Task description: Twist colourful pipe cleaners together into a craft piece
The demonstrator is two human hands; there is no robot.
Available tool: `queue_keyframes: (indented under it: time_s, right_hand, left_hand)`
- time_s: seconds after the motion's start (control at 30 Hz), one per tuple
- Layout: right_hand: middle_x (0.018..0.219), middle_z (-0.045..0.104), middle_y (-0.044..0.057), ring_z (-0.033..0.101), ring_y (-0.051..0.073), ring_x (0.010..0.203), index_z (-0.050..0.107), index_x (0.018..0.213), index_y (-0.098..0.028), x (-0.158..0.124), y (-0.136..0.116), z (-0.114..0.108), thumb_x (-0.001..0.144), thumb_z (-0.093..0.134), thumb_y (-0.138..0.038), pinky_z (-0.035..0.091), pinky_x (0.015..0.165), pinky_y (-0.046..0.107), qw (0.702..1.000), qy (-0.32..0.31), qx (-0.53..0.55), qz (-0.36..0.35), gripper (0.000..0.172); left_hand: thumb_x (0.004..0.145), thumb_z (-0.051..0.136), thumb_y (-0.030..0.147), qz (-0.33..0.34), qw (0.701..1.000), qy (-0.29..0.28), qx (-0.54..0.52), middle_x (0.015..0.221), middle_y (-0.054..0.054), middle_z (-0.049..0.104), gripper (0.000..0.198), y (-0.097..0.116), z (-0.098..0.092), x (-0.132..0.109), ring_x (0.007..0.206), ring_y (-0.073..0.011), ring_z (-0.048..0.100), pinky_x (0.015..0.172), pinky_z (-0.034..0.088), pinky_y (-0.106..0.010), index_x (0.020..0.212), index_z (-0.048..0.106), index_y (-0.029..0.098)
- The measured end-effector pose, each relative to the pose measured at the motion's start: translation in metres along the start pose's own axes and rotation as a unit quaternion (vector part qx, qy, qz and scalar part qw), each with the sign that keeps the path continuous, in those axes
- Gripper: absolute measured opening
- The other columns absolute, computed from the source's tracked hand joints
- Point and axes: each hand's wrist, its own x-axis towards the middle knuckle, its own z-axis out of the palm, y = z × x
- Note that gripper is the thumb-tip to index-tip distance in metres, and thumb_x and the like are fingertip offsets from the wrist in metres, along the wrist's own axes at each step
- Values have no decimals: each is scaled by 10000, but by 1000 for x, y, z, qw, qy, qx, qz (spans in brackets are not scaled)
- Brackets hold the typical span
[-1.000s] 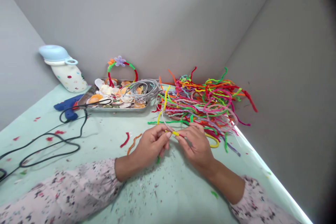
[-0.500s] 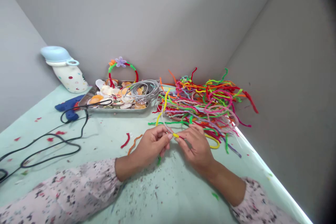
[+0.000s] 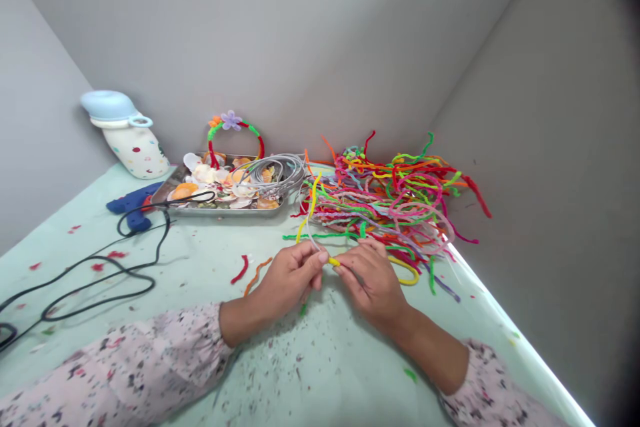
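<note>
Between my fingertips is a thin grey wire [image 3: 311, 232] with a yellow pipe cleaner [image 3: 333, 261] coiled in a short band around it. My left hand [image 3: 295, 272] is closed, thumb and forefinger pinching the wire at the left side of the band. At the band's right end, my right hand [image 3: 373, 275] is closed in a pinch on the yellow pipe cleaner. A loose yellow length rises behind my left fingers, beside the wire. What lies inside the curled fingers is hidden.
Behind my hands lies a heap of coloured pipe cleaners [image 3: 380, 200]. A metal tray [image 3: 225, 212] holds shells, coiled grey wire [image 3: 283, 172] and a flowered hoop [image 3: 211, 140]. Farther left are a blue glue gun [image 3: 135, 201], black cable [image 3: 156, 250] and a bottle [image 3: 135, 147].
Both hands stay almost in place, pinching the same spot. The yellow band and the loose yellow length have shifted very slightly, and the whole view sits a little lower.
</note>
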Motion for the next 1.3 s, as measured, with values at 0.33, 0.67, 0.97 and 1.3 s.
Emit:
queue_keyframes:
  time_s: [0.33,0.67,0.97,1.3]
  right_hand:
    - [816,672,9,597,167,796,629,945,-215,-1,2,2,915,528,-168,340,927,415,1000,-10,-14,26,116]
    - [817,678,11,599,169,790,624,937,-218,1,-2,-2,895,548,-144,360,915,421,998,52,-26,13,114]
    - [816,670,13,585,169,775,587,929,-216,0,0,-3,884,564,-121,388,881,425,992,111,-53,19,107]
    - [803,639,16,576,186,779,588,929,-233,-2,3,-3,889,547,-136,415,865,428,989,139,-33,37,112]
  left_hand:
    - [863,552,352,4,1000,-4,10,500,86,484,185,-1,2,0,325,-44,364,329,305,-149,877,533,168]
    - [864,561,330,17,992,50,115,513,80,504,191,-4,3,-2,381,-65,413,401,312,-167,991,541,189]
    - [894,518,297,54,986,111,108,899,-17,622,572,-2,6,-7,524,-70,520,488,417,-190,1417,301,220]
    - [894,532,395,54,989,134,-22,973,-15,585,474,3,3,-4,573,-69,547,545,463,-200,1322,406,235]
